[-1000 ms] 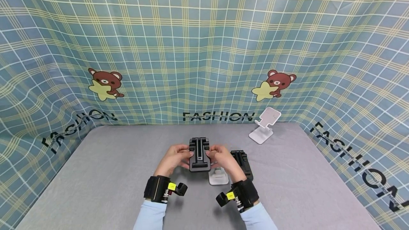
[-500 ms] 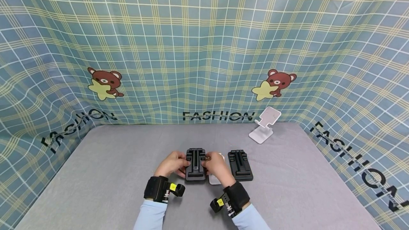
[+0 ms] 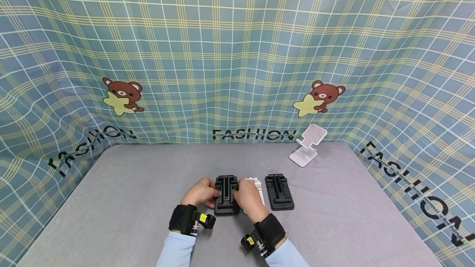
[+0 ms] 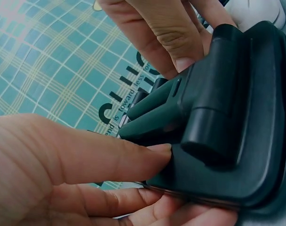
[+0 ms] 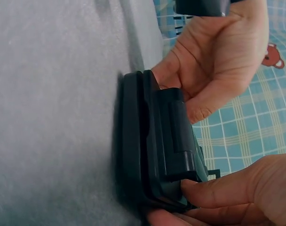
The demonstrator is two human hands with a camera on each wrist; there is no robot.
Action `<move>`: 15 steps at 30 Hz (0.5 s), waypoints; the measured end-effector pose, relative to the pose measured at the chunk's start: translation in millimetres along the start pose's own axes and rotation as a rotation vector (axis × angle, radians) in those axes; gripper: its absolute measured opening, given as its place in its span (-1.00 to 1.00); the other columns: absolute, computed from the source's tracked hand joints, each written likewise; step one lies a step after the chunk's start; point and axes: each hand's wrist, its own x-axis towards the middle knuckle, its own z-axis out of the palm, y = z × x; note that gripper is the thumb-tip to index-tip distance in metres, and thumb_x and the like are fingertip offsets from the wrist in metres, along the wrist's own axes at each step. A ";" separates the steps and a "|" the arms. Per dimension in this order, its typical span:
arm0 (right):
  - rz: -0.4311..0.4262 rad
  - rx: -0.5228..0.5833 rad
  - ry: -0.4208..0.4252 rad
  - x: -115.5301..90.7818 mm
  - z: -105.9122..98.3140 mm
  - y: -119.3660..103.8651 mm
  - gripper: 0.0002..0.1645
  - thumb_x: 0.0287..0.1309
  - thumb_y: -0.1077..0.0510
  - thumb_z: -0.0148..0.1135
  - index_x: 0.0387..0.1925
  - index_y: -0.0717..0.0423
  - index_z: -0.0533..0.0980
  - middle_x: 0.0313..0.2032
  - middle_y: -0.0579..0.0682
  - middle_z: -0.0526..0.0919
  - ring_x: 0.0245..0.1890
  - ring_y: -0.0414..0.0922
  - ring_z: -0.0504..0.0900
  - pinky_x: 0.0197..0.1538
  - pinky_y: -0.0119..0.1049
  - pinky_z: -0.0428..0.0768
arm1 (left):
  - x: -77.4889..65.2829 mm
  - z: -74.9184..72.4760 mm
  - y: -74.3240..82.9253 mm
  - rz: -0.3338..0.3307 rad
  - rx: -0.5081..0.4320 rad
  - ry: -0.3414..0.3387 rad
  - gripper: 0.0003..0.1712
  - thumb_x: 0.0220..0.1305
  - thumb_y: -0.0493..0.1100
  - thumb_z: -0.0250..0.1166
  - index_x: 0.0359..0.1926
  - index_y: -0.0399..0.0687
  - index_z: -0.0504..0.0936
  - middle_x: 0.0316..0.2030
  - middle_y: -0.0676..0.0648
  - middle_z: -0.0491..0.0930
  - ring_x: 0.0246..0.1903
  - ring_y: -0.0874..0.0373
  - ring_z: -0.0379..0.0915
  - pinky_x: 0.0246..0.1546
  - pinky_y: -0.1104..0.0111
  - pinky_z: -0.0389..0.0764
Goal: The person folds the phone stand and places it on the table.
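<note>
- Plaid cloth (image 3: 230,32) printed with bears (image 3: 124,98) hung behind the work and along both sides; it met the far edge of a grey table (image 3: 111,201).
- Black stand (image 3: 226,195), folded flat, sat about midway across the table, toward the near side and low to the surface. Could not tell whether its whole base touched down.
- Left hand (image 3: 202,192) held its left edge in a narrow pinch, thumb on the front, fingers under the rim.
- Right hand (image 3: 248,195) gripped the right edge in the same way, thumb in front and fingers beneath.
- Judgement: opposite edges were probably chosen to keep the piece level and the hinged parts between the thumbs within reach.
- White stand (image 3: 257,183) lay just right of the held piece, largely covered by the right hand; its full shape could not be read.
- Second black stand (image 3: 279,193) lay folded further right, hinge side up. Likely reason for the side-by-side layout: the low pieces kept together in easy reach.
- Pale stand (image 3: 313,135) stood unfolded at far right, well apart from the others, its base flat on the table, presumably to steady the raised, tilted plate.
</note>
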 end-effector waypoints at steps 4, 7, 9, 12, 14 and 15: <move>-0.029 -0.051 0.060 -2.5 2.9 -1.7 -0.86 -0.03 0.26 0.38 -0.51 0.29 0.59 -0.54 0.13 0.62 -0.61 -0.12 0.47 -0.60 -0.29 0.39 | 0.3 2.8 1.1 -0.013 0.023 0.027 -0.78 0.16 -0.44 0.22 -0.57 -0.23 0.40 -0.57 -0.12 0.47 -0.64 0.10 0.47 -0.53 0.23 0.67; -0.036 -0.098 0.097 -3.0 4.9 -3.6 -0.85 -0.06 0.25 0.41 -0.55 0.26 0.59 -0.55 0.13 0.62 -0.60 -0.09 0.53 -0.59 -0.28 0.42 | -0.1 4.7 1.9 -0.014 0.047 0.049 -0.79 0.13 -0.45 0.23 -0.55 -0.22 0.41 -0.53 -0.14 0.51 -0.59 0.09 0.51 -0.51 0.23 0.68; -0.039 -0.125 0.119 -3.2 6.2 -4.9 -0.84 -0.06 0.24 0.42 -0.56 0.24 0.59 -0.55 0.13 0.63 -0.57 -0.05 0.57 -0.58 -0.26 0.44 | -0.9 5.2 3.2 -0.014 0.068 0.063 -0.77 0.13 -0.45 0.24 -0.57 -0.21 0.39 -0.51 -0.14 0.52 -0.57 0.08 0.53 -0.49 0.23 0.68; -0.045 -0.155 0.147 -3.6 8.2 -5.4 -0.82 -0.07 0.23 0.44 -0.57 0.23 0.59 -0.55 0.13 0.62 -0.55 -0.02 0.60 -0.57 -0.25 0.47 | -2.2 6.0 5.8 -0.014 0.107 0.090 -0.83 0.11 -0.44 0.26 -0.54 -0.28 0.46 -0.48 -0.18 0.56 -0.56 0.03 0.57 -0.49 0.22 0.68; -0.043 -0.161 0.154 -3.7 9.0 -5.5 -0.83 -0.07 0.22 0.44 -0.55 0.24 0.60 -0.54 0.13 0.63 -0.53 -0.01 0.61 -0.55 -0.24 0.49 | -3.1 7.1 8.2 0.001 0.161 0.129 -0.92 0.08 -0.43 0.29 -0.47 -0.38 0.53 -0.47 -0.20 0.59 -0.58 0.00 0.59 -0.51 0.24 0.67; -0.042 -0.161 0.156 -3.6 9.4 -5.2 -0.83 -0.07 0.22 0.44 -0.55 0.24 0.60 -0.54 0.12 0.63 -0.53 -0.01 0.62 -0.54 -0.24 0.50 | -3.5 7.9 9.2 0.013 0.195 0.150 -0.93 0.06 -0.43 0.30 -0.44 -0.42 0.57 -0.48 -0.21 0.60 -0.59 0.00 0.60 -0.53 0.25 0.66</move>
